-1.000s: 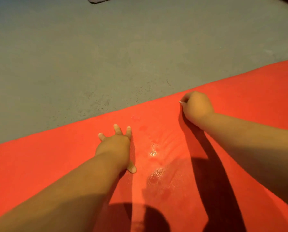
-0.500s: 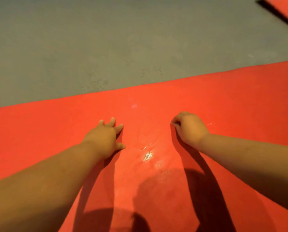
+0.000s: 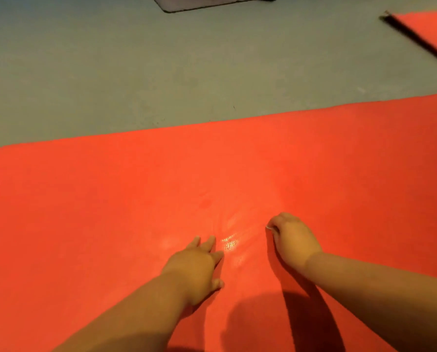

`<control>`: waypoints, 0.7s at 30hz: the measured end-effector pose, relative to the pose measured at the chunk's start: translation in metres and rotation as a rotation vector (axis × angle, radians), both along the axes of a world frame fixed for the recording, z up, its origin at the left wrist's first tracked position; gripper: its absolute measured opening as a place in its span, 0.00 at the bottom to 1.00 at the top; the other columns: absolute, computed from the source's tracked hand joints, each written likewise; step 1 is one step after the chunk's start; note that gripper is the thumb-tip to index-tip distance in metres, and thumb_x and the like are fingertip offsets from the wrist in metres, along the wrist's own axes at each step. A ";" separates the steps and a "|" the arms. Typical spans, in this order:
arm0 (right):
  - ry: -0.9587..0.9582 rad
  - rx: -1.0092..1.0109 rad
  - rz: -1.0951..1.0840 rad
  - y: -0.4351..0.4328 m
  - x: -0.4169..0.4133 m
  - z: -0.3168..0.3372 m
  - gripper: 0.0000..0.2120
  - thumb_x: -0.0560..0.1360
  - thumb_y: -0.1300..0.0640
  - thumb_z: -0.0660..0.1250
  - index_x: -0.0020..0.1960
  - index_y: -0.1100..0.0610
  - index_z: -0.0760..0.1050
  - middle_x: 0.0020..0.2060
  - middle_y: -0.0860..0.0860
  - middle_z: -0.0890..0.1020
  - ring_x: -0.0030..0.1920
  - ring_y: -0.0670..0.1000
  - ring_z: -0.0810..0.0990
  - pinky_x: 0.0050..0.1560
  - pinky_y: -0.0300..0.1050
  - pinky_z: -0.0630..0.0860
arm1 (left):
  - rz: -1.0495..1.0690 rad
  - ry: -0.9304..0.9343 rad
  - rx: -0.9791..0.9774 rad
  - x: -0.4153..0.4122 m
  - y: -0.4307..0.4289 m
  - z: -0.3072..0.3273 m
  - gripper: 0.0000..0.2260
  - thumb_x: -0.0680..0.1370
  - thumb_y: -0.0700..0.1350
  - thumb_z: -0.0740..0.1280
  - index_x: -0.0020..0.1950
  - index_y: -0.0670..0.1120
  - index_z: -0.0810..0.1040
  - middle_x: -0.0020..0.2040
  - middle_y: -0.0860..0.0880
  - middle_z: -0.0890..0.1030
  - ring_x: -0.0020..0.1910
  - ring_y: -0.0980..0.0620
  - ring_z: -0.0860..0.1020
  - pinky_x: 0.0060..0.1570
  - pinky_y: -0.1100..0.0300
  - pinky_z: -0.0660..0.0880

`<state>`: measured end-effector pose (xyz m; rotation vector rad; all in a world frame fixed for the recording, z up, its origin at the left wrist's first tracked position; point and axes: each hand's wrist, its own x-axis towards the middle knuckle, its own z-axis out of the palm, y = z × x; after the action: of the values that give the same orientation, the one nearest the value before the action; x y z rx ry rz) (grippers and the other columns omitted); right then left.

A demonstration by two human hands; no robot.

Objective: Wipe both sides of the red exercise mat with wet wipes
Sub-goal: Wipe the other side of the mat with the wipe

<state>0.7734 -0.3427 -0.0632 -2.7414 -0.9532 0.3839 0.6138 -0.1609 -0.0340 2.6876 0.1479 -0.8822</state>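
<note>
Both hands have drawn back toward the person since half a second ago and now lie well short of the mat's far edge, and the mat's rounded left corner has come into view.

At the left, the red exercise mat (image 3: 98, 199) lies flat on the grey floor (image 3: 110, 72) and fills the lower part of the view. The left hand (image 3: 197, 268) rests palm down on the mat, its grip apart, with the fingers (image 3: 208, 243) straight and spread and holding nothing. Just to its right a wet patch (image 3: 230, 244) glistens on the mat, between the two hands. The right hand (image 3: 294, 241) presses down on the mat with its grip curled together round a wet wipe (image 3: 268, 227), of which only a thin white sliver shows at the fingertips.

Beyond the mat, a dark flat object (image 3: 199, 2) lies on the floor at the top edge. At the far right another red surface (image 3: 433, 29) shows, with a dark line along its near side.
</note>
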 end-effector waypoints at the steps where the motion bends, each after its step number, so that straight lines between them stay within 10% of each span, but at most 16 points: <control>1: 0.032 0.019 0.053 -0.003 -0.023 0.001 0.08 0.77 0.59 0.61 0.50 0.58 0.79 0.49 0.55 0.79 0.53 0.57 0.76 0.55 0.46 0.68 | -0.003 0.001 -0.011 -0.003 -0.012 0.001 0.31 0.79 0.59 0.62 0.78 0.52 0.54 0.79 0.49 0.45 0.78 0.43 0.48 0.74 0.51 0.57; 6: 0.274 0.009 0.429 -0.046 -0.093 0.013 0.20 0.76 0.49 0.50 0.54 0.55 0.78 0.52 0.53 0.78 0.55 0.54 0.75 0.58 0.46 0.70 | 0.049 0.078 0.006 -0.031 -0.072 0.003 0.34 0.78 0.56 0.63 0.79 0.51 0.49 0.79 0.45 0.39 0.77 0.40 0.42 0.75 0.48 0.54; 12: 0.016 0.089 -0.475 -0.112 -0.022 -0.004 0.06 0.72 0.66 0.67 0.47 0.64 0.82 0.47 0.63 0.81 0.50 0.63 0.79 0.50 0.51 0.72 | -0.014 0.172 0.009 -0.047 -0.105 0.018 0.36 0.78 0.56 0.64 0.79 0.50 0.48 0.79 0.43 0.42 0.77 0.41 0.49 0.75 0.53 0.53; 18: 0.199 0.043 0.233 -0.112 -0.095 0.003 0.10 0.77 0.58 0.61 0.52 0.57 0.80 0.51 0.55 0.79 0.54 0.56 0.76 0.56 0.47 0.71 | -0.050 0.120 0.056 -0.026 -0.122 0.016 0.37 0.78 0.54 0.65 0.79 0.49 0.47 0.79 0.44 0.42 0.77 0.41 0.48 0.75 0.53 0.52; 21: 0.123 0.036 0.101 -0.143 -0.059 0.003 0.09 0.75 0.60 0.63 0.52 0.57 0.80 0.50 0.55 0.78 0.54 0.56 0.77 0.54 0.46 0.70 | -0.099 0.072 0.068 -0.013 -0.138 0.009 0.38 0.78 0.55 0.65 0.79 0.50 0.46 0.79 0.45 0.40 0.78 0.43 0.46 0.75 0.54 0.51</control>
<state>0.7141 -0.4854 -0.0598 -2.6105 -1.0579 0.5405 0.6013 -0.2993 -0.0254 2.7477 0.0628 -1.0210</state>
